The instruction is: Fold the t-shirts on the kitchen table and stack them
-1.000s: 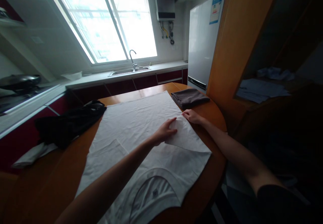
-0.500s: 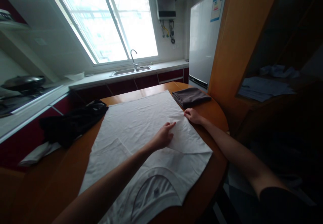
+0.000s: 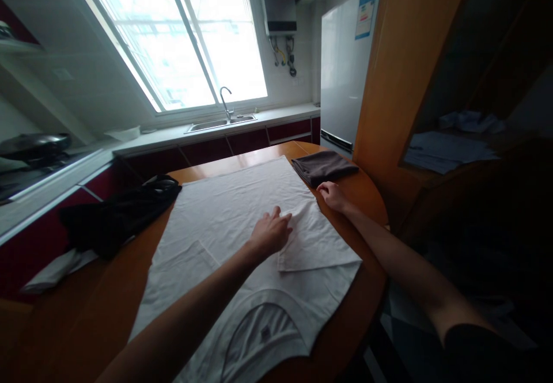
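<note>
A white T-shirt (image 3: 233, 198) lies spread on the wooden table, its collar toward me and both sleeves folded inward over the body. Over the right folded sleeve (image 3: 319, 245), my left hand (image 3: 271, 233) is open, fingers spread, close to the cloth; whether the fingertips touch it I cannot tell. My right hand (image 3: 332, 194) is beside the shirt's right edge, its fingers curled together with no cloth visible in them. Just beyond that hand rests a folded dark grey garment (image 3: 325, 166).
The round-ended wooden table (image 3: 367, 190) carries a black garment (image 3: 116, 213) at its left edge, with a white cloth (image 3: 58, 270) below it. Behind are a counter with a sink (image 3: 211, 125), a wok (image 3: 34, 144) on the stove, and a fridge (image 3: 345, 78).
My left hand has drawn back slightly to the left, its fingers now spread. The right folded sleeve lies flatter, its hem more visible. My right hand has come slightly off the shirt's edge.
</note>
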`<state>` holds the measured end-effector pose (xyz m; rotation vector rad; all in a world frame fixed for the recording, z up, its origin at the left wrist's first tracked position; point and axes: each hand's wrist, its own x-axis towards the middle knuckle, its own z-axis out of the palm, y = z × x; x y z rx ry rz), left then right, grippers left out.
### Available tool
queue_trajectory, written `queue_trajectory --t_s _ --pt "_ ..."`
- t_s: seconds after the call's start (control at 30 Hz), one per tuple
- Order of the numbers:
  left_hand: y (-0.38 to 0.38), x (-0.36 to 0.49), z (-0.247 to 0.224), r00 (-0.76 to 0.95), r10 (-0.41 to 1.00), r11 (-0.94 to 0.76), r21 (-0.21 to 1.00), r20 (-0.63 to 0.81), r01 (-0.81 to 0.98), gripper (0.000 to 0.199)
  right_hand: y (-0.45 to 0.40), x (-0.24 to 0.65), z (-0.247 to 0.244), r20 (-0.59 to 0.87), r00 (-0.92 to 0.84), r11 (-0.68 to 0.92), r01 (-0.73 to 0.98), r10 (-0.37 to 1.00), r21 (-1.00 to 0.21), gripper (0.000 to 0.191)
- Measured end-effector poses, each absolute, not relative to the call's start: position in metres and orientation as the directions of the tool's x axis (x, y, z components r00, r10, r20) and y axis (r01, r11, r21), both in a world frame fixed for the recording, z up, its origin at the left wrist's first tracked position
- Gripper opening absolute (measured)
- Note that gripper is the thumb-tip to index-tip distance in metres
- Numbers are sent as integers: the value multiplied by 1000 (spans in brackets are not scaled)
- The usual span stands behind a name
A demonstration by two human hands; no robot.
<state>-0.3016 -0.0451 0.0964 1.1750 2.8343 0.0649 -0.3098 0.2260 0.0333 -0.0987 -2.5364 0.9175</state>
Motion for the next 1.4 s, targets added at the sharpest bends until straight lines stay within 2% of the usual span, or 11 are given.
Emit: queue_trajectory --t_s 0.1,0.27,0.4,0.5,0.73,0.83,0.9,0.97,1.03,1.2,1.4 --pt "-26 -327 96 -741 670 734 107 46 670 38 218 -280 37 389 -900 792 -88 197 -604 28" --pt "-12 -367 79 -803 590 803 162 -82 573 30 191 -212 26 305 -952 813 -207 -38 -544 47" --pt "-10 -379 78 -766 606 795 209 -215 570 20 179 -184 21 158 -983 828 -165 -94 -536 64" --pt "-8 -382 87 -757 616 786 228 -219 574 17 176 -180 27 89 -989 848 -149 -121 -509 68" --pt "-13 -380 95 -775 620 781 184 -120 596 22 172 -177 38 -47 -980 915 -162 -193 -369 78" --pt "-8 -367 88 -765 643 758 150 -10 635 31 171 -175 40 -26 -985 920 -151 -172 -363 79" --pt "2 -359 80 -647 756 630 161 99 760 36 169 -170 42 21 -987 917 -158 -162 -366 77" --pt "15 -357 69 -421 891 397 159 168 904 40 166 -162 42 37 -987 914 -160 -158 -372 76" --pt "27 -361 57 -260 954 239 142 151 960 43 162 -152 39 12 -988 916 -149 -156 -372 76" --pt "46 -377 35 -364 927 374 163 -83 913 57 158 -137 31 11 -985 924 -164 -171 -344 77" --pt "58 -371 37 -367 930 363 160 -4 918 66 156 -135 33 40 -972 915 -231 -231 -331 79"
